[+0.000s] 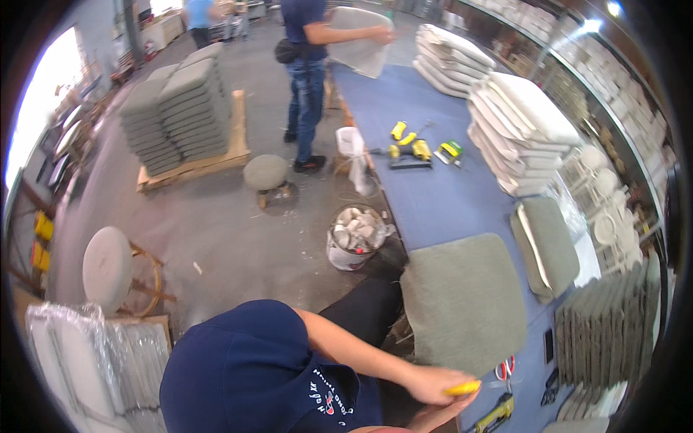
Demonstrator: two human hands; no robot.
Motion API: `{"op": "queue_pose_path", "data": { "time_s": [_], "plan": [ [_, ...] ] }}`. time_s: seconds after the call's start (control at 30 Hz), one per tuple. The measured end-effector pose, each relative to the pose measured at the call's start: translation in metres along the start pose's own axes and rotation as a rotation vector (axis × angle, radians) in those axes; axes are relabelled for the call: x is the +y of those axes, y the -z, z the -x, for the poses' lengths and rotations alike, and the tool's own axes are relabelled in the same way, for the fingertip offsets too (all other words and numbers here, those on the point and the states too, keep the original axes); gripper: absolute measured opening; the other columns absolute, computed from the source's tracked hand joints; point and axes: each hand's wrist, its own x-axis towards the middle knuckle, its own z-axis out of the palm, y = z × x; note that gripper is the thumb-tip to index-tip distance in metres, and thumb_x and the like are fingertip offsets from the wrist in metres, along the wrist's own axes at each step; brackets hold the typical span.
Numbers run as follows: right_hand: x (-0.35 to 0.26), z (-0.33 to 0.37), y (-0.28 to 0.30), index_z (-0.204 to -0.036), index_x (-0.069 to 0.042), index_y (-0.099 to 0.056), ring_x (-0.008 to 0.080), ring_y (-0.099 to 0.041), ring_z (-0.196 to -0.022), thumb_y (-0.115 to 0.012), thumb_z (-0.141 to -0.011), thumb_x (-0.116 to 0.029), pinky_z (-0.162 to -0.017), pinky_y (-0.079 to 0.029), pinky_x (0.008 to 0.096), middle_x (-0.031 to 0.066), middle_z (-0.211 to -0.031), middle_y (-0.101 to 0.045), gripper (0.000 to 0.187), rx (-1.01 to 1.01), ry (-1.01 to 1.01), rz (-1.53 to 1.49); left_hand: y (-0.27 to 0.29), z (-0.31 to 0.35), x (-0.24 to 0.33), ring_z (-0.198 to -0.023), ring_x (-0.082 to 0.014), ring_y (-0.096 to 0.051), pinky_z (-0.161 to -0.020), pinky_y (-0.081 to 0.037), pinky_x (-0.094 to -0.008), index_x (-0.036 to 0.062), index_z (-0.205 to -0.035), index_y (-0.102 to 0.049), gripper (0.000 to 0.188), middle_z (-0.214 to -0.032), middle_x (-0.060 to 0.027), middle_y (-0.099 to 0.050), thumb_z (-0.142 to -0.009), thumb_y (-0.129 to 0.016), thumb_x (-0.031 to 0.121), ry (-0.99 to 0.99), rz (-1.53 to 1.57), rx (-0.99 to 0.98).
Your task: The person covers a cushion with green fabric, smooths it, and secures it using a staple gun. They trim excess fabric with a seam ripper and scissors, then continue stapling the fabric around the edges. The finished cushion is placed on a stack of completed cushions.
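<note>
My left hand (433, 384), reaching in over the table's near edge, is closed around a small yellow tool (462, 388). Only part of the tool shows, so its kind is unclear. Just below it is my right hand (442, 414), close against the left; its fingers are mostly hidden. A grey-green upholstered cushion (465, 303) lies flat on the blue-covered table (440, 191) beyond my hands. Beside its near corner are red-handled scissors (505, 368). A yellow and black tool (495, 415) rests to the right of my hands.
Cushion stacks (523, 130) line the table's far right side, with a dark stack (606, 325) nearer. Yellow tools (411, 148) lie mid-table. A scrap-filled bucket (354, 238) and a stool (265, 173) stand on the floor. A co-worker (307, 72) handles a pale cushion (361, 43).
</note>
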Motion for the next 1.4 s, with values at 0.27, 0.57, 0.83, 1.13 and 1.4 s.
{"op": "queue_pose_path", "data": {
  "time_s": [0.27, 0.57, 0.83, 1.13, 1.4],
  "plan": [
    [0.016, -0.027, 0.087, -0.155, -0.010, -0.058, 0.0146, -0.069, -0.070, -0.059, -0.114, -0.022, -0.054, -0.052, 0.0289, 0.0075, -0.101, -0.073, 0.042, -0.184, -0.422, -0.082, 0.025, 0.017, -0.006, -0.127, -0.0381, -0.068, -0.104, -0.056, -0.0450, -0.0021, -0.147, -0.061, 0.047, -0.140, -0.0234, -0.069, -0.104, -0.068, 0.016, -0.136, -0.009, -0.622],
    [0.105, -0.144, 0.100, -0.151, -0.002, -0.062, 0.0450, -0.054, -0.144, -0.068, -0.109, -0.029, -0.125, -0.038, 0.0556, 0.0259, -0.153, -0.061, 0.050, 0.101, 0.173, 1.165, 0.228, -0.011, -0.049, -0.128, -0.0415, -0.069, -0.112, -0.052, -0.0532, 0.0058, -0.140, -0.072, 0.045, -0.135, -0.0212, -0.075, -0.103, -0.072, 0.032, 0.122, -0.876, 0.470],
    [0.066, -0.089, 0.010, -0.170, -0.001, -0.038, 0.0280, -0.055, -0.147, -0.065, -0.113, -0.022, -0.124, -0.042, 0.0414, 0.0191, -0.163, -0.055, 0.067, -0.187, -0.178, -0.053, 0.275, -0.011, -0.107, -0.140, -0.0417, -0.064, -0.118, -0.048, -0.0500, 0.0001, -0.144, -0.069, 0.072, -0.144, -0.0242, -0.072, -0.110, -0.055, 0.062, 0.874, -0.581, 0.560],
    [0.029, -0.167, 0.064, -0.144, 0.004, -0.069, 0.0293, -0.064, -0.140, -0.070, -0.110, -0.034, -0.118, -0.047, 0.0420, 0.0166, -0.149, -0.071, 0.051, 0.046, 0.023, 0.382, 0.191, 0.015, -0.073, -0.079, -0.0134, -0.061, -0.074, -0.055, -0.0336, -0.0017, -0.125, -0.066, 0.044, -0.090, -0.0070, -0.067, -0.114, -0.063, 0.040, 0.936, -0.313, 0.388],
    [0.072, 0.000, 0.039, -0.093, 0.002, -0.075, 0.0112, -0.064, -0.076, -0.075, -0.106, -0.024, -0.069, -0.050, 0.0301, 0.0032, -0.086, -0.073, 0.029, -0.305, -0.234, -0.231, 0.179, 0.025, -0.088, -0.104, -0.0154, -0.067, -0.090, -0.055, -0.0325, -0.0007, -0.158, -0.052, 0.060, -0.115, -0.0106, -0.073, -0.113, -0.065, 0.037, 0.933, -0.227, 0.382]
  ]
}}
